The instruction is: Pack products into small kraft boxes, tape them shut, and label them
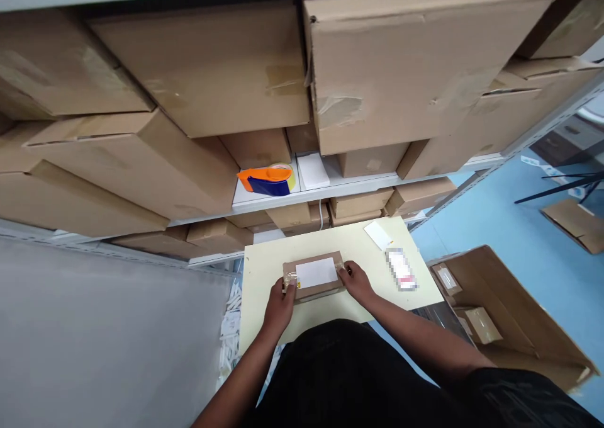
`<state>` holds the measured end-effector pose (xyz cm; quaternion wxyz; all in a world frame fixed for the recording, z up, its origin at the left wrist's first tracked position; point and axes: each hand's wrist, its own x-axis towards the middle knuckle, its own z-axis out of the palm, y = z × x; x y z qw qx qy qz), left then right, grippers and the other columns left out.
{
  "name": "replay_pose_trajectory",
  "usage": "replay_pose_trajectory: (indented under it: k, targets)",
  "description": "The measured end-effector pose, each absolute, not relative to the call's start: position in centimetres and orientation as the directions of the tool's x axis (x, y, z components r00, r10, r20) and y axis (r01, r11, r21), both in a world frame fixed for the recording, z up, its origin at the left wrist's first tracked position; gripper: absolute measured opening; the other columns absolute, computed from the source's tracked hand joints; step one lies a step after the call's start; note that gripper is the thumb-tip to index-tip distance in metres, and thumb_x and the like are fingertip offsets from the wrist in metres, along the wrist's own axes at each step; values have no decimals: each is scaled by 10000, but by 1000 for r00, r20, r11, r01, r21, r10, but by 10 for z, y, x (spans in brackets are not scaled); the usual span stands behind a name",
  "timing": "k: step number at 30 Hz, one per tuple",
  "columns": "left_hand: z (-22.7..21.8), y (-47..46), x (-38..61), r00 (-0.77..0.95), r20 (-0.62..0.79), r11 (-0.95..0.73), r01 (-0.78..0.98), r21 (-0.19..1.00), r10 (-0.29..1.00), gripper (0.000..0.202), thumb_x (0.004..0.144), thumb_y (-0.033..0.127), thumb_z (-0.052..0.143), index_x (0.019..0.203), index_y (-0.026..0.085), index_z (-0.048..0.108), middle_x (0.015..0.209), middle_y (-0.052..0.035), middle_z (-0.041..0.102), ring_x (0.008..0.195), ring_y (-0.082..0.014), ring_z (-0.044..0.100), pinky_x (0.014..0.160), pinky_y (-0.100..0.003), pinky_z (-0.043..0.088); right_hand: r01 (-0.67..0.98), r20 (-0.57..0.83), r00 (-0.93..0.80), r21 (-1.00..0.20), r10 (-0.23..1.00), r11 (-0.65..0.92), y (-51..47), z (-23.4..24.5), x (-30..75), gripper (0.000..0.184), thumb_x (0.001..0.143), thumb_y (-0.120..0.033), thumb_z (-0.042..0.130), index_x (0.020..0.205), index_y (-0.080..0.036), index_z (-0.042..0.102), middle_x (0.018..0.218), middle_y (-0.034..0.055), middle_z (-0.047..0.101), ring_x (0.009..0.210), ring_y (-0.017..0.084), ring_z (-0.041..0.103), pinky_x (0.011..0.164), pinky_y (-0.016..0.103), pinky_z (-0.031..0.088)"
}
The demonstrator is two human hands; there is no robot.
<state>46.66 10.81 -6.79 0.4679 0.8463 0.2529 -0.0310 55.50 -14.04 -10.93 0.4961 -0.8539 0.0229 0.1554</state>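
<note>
A small cardboard parcel (315, 275) with a white label on top lies on a pale yellow table (325, 239). My left hand (279, 305) grips the parcel's left end, fingers curled over its edge. At the parcel's right end my right hand (357, 281) presses with its fingers closed against the cardboard. Clear tape shines along the parcel's left end.
An orange and blue tape dispenser (267, 180) sits on a shelf (340, 189) behind the table, among large cardboard boxes (401, 69). White paper slips (378, 234) lie at the table's right. An open carton (500, 315) with small parcels stands on the blue floor at right.
</note>
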Motion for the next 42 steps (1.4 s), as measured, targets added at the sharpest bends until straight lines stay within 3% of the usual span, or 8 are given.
replay_pose_trajectory:
  k: [5,12,20,27,32,37,42]
  targets:
    - [-46,105,499,933,-190,-446,316,837,305,584,953,615,493,1330,190,629,1247,-132,682,1095,-290,642,986,-429,487,-223,-249,968,-883,10,-414,-154,-71,572,327,925,-558,485,836,-255,567,737,-14,610,733,219,587,675,312,422]
    - [-12,52,586,990,-141,-509,127,851,10,541,981,545,472,1396,218,586,1282,-126,661,1184,-293,604,1033,-413,455,-286,-153,919,-894,-364,-345,-213,-24,570,366,911,-581,499,850,-243,628,801,3,655,793,224,587,711,309,428]
    - [29,-112,640,921,-71,-453,-120,883,-382,499,990,522,480,1378,235,607,1316,-114,657,1202,-295,600,1032,-393,450,-358,-118,688,-913,-716,-194,-348,15,515,423,889,-595,512,929,-215,694,920,48,733,855,247,628,702,299,445]
    - [23,-297,648,774,-88,-421,-242,874,-627,489,987,517,479,1350,220,617,1299,-124,668,1196,-303,609,1014,-409,463,-390,-64,496,-907,-866,-157,-490,-2,460,443,897,-598,502,897,-198,691,914,64,740,867,258,625,722,309,441]
    - [2,-411,652,757,-83,-418,-263,870,-648,485,985,489,482,1357,200,598,1305,-127,680,1219,-307,610,1038,-421,461,-441,-98,488,-885,-867,-148,-579,-18,448,414,919,-584,485,870,-220,675,869,42,729,816,246,625,687,308,419]
    - [-18,-468,666,815,-196,-513,-140,847,-546,556,973,493,505,1416,157,537,1430,-175,606,1249,-296,612,1067,-411,448,-574,-177,512,-798,-840,-182,-644,-37,453,324,892,-531,517,842,-241,652,843,33,707,779,245,615,666,317,382]
    - [-30,-453,673,833,-210,-540,-122,833,-512,453,953,526,504,1221,193,653,1298,-120,691,1196,-279,633,1048,-401,457,-563,-214,566,-805,-796,-185,-675,-61,460,325,868,-534,529,812,-238,650,809,34,699,768,246,619,660,318,387]
